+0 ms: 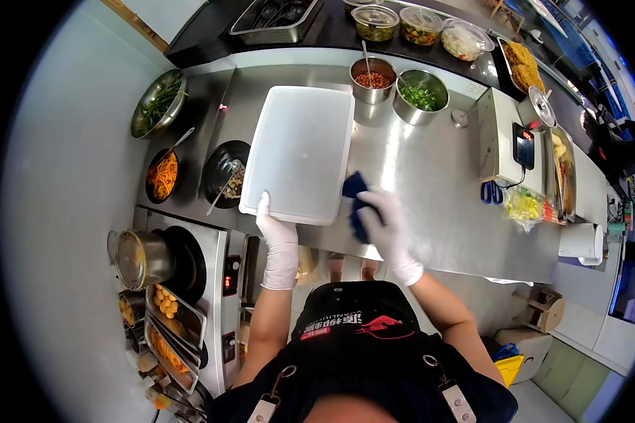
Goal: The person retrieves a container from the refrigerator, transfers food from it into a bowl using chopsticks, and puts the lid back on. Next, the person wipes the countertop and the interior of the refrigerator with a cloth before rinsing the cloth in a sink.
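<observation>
A white-gloved left hand [278,240] grips the near corner of a translucent white rectangular plastic container [302,151] extending ahead; just right of that grip, the gloved right hand [394,229] clutches a dark blue cloth [354,185], apparently mid-wipe, work calling for a steady left hold.

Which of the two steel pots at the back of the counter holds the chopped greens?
The right-hand pot, farther from the white container; the left-hand pot, nearer that container, holds reddish-brown pieces.
</observation>
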`<state>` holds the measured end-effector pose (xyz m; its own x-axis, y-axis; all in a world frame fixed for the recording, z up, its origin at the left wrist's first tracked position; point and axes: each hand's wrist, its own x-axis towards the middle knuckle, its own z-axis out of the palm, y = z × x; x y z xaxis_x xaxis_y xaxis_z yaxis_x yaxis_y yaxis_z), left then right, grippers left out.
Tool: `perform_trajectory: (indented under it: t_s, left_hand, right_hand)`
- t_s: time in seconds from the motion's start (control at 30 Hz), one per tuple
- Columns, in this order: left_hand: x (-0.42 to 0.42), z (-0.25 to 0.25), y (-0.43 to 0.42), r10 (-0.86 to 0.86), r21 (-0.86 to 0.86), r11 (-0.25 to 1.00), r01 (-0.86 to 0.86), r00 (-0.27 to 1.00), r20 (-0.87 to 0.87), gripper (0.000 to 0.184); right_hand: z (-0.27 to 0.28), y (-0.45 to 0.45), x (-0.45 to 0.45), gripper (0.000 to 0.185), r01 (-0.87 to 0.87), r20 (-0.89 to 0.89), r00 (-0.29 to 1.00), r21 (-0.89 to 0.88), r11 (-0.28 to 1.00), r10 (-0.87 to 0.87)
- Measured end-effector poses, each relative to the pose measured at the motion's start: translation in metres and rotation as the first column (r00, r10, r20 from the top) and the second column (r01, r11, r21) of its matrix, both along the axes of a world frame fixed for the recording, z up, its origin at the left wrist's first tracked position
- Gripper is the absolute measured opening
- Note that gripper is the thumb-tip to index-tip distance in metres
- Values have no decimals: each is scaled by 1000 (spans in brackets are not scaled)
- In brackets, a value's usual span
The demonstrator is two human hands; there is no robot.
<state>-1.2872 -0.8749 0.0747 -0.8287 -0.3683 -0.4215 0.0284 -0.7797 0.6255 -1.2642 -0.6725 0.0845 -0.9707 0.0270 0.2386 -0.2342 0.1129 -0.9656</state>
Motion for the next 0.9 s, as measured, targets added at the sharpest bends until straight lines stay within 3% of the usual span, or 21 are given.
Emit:
perform_trajectory:
  t_s: [0.03, 0.07, 0.1, 0.17, 0.23, 0.27, 0.3, 0.33, 0.37, 0.43, 0.47, 0.5, 0.63, 0.77, 0.9]
  left_hand:
    - [-1, -3, 3, 2, 18, 1000, -2, 1000, 4, 54]
    - [-1, -7, 4, 5, 35, 999, -5, 1000, 8, 54]
    - [-2, -10, 4, 9, 49, 999, -10, 1000, 14, 54]
    - [-2, -10, 1, 18, -75, 997, -19, 1000, -9, 55]
    - [5, -11, -5, 26, -128, 991, -26, 1000, -5, 56]
    - [6, -7, -11, 32, -117, 993, -33, 999, -6, 56]
    - [8, -2, -14, 38, -106, 994, -39, 999, -7, 56]
    - [13, 15, -11, 77, -152, 986, -70, 996, 39, 59]
    - [17, 20, -15, 77, -152, 986, -69, 996, 44, 60]
    - [27, 25, -31, 75, -147, 987, -66, 995, 60, 62]
    - [31, 32, -35, 92, -150, 985, -85, 995, 38, 62]
    - [36, 36, -40, 109, -153, 983, -105, 994, 17, 63]
    - [64, 41, -71, 138, -84, 987, -138, 990, -7, 57]
    - [87, 72, -78, 316, -369, 897, -244, 938, 146, 57]
    - [111, 88, -92, 382, -364, 875, -320, 917, 113, 59]
  right_hand:
    - [3, -14, -1, 22, -9, -211, 976, 211, 977, 54]
    - [2, -27, 1, 27, -63, -267, 951, 329, 942, 157]
    - [-9, -35, 7, 25, -25, -292, 944, 394, 919, 151]
    - [-16, -33, 11, 22, -111, -253, 944, 362, 926, 212]
    - [-21, -18, 19, 21, -75, -223, 965, 260, 963, 135]
    - [-18, -5, 22, 20, -24, -180, 982, 209, 978, 63]
    - [-10, 11, 33, 20, 44, -23, 999, 189, 981, -41]
    - [-14, 26, 38, 21, 167, -71, 985, 237, 957, -154]
    - [-37, 50, 47, 34, 151, -11, 987, 377, 914, -159]
    - [-72, 72, 64, 66, 130, -24, 984, 768, 627, -175]
    - [-104, 77, 74, 92, -46, 164, 968, 864, 501, -193]
    - [-115, 71, 80, 94, -95, 163, 973, 929, 357, -165]
    - [-123, 48, 58, 91, 33, 49, 968, 948, 317, -246]
    - [-123, 39, -6, 87, 138, -47, 951, 949, 284, -305]
    - [-149, 26, -108, 85, 254, -184, 938, 941, 222, -293]
